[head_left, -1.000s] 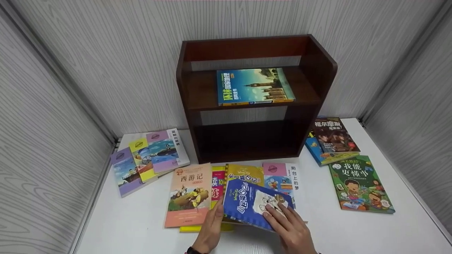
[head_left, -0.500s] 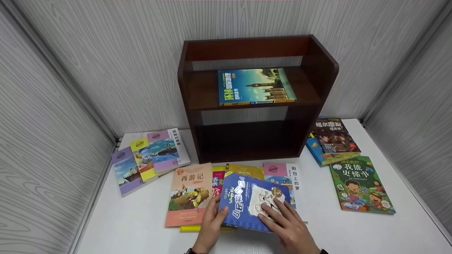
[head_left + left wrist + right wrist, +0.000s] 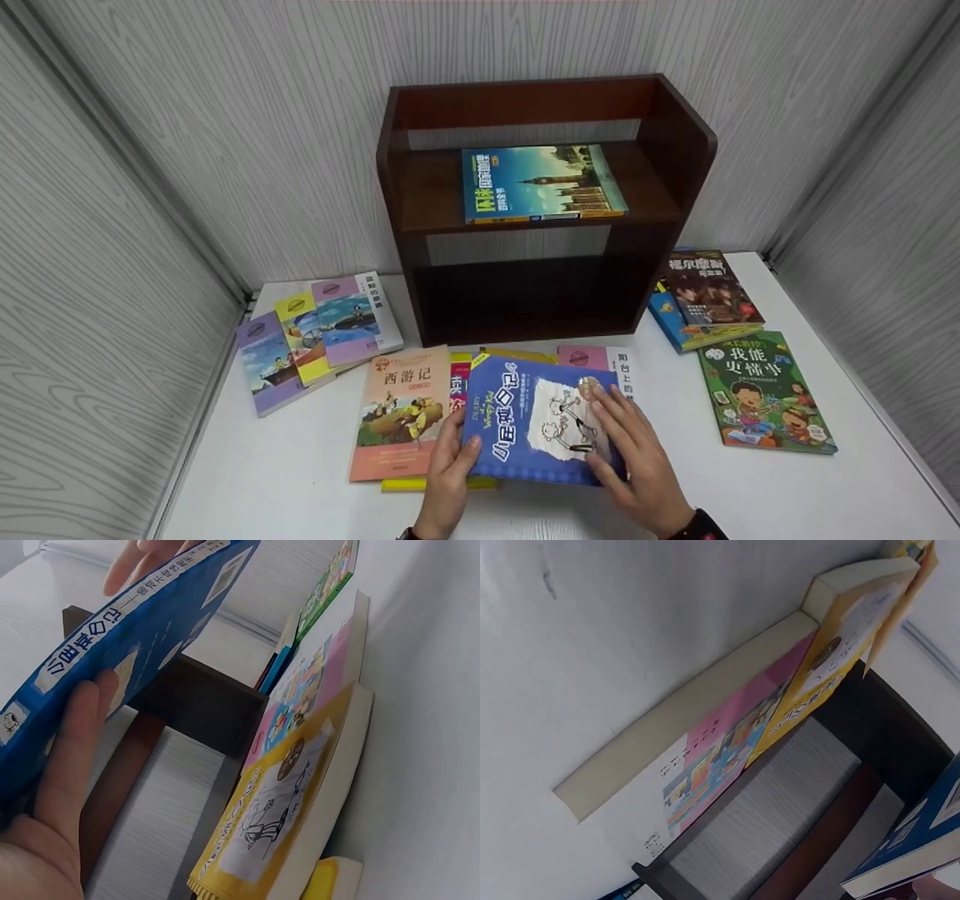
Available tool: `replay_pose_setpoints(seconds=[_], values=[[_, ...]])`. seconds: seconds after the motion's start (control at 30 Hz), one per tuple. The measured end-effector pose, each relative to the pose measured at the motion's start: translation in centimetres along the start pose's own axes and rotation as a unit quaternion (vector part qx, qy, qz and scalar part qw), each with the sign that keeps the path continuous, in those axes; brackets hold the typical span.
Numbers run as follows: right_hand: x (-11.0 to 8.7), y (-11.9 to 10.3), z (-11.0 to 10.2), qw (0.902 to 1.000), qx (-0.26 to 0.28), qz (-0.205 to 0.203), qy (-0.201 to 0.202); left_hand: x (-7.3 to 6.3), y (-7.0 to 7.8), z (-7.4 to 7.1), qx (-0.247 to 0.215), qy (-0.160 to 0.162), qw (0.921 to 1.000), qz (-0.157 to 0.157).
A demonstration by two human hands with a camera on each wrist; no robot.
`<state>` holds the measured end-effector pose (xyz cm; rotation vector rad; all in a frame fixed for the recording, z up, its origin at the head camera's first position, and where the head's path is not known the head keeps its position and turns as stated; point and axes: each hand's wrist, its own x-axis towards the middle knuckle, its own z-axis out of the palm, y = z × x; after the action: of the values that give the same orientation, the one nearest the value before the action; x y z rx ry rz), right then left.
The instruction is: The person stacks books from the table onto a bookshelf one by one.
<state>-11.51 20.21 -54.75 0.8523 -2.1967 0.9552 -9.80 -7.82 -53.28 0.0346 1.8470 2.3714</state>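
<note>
A blue paperback book [image 3: 517, 420], a Diary of a Wimpy Kid volume with a cartoon on its cover, is held tilted above the other books. My left hand [image 3: 448, 472] grips its left edge, thumb on the front cover; the fingers behind are mostly hidden. My right hand [image 3: 637, 457] rests on the right part of the cover with fingers extended. Beneath lies a yellow book [image 3: 270, 817], mostly covered in the head view. A pink-and-white book [image 3: 720, 757] lies beside it. In the left wrist view the blue book's spine and back show, raised over these.
A dark brown two-tier bookshelf [image 3: 405, 285] stands behind, with a geography book [image 3: 540, 184] flat on its upper shelf. An orange book [image 3: 401, 420] lies left of the hands. Several purple and yellow books [image 3: 349, 322] fan out at far left. A green book [image 3: 765, 394] and a brown book [image 3: 712, 289] lie right.
The blue book has turned to face the camera more squarely and risen slightly, covering more of the yellow book. My right hand has shifted right and up along the cover.
</note>
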Motion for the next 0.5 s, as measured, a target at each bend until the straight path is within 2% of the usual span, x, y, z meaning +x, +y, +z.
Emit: replay_pose_setpoints(seconds=[0.1, 0.17, 0.23, 0.37, 0.5], values=[[0.0, 0.4, -0.1, 0.9965, 0.031, 0.073, 0.027, 0.0, -0.2, 0.2, -0.01, 0.001, 0.9999, -0.002], [-0.1, 0.5, -0.1, 0.989, 0.057, 0.132, 0.035, 0.0, -0.3, 0.3, -0.015, 0.004, 0.9999, -0.001], [-0.3, 0.3, 0.0, 0.9762, 0.081, 0.199, 0.031, 0.0, -0.5, 0.4, -0.017, 0.007, 0.9998, -0.001], [-0.6, -0.3, 0.3, 0.9406, 0.131, 0.313, -0.002, 0.1, -0.7, 0.6, -0.024, 0.015, 0.9996, -0.001], [-0.8, -0.9, 0.6, 0.916, 0.162, 0.365, -0.035, 0.4, -1.1, 0.8, -0.031, 0.024, 0.9992, 0.005]])
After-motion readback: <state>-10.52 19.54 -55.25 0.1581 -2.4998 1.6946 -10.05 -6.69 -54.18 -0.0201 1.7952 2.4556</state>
